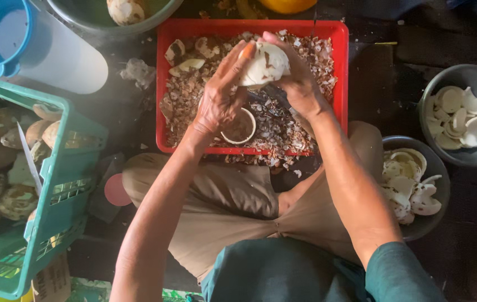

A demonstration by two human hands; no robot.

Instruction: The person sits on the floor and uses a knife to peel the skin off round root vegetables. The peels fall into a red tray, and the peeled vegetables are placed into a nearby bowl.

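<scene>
Here, left to right: green crate (54, 184) of unpeeled coconut kernels, knife (29, 159) propped inside. Your left hand (219, 100) cups peeled coconut kernel (263, 64) from its left side, fingers wrapped on it. Your right hand (300, 84) closes on kernel's right side, blade beneath partly hidden. Kernel held above red tray (163, 84) of shavings; both hands equally near. Bowls of white pieces (462, 117) far right.
</scene>
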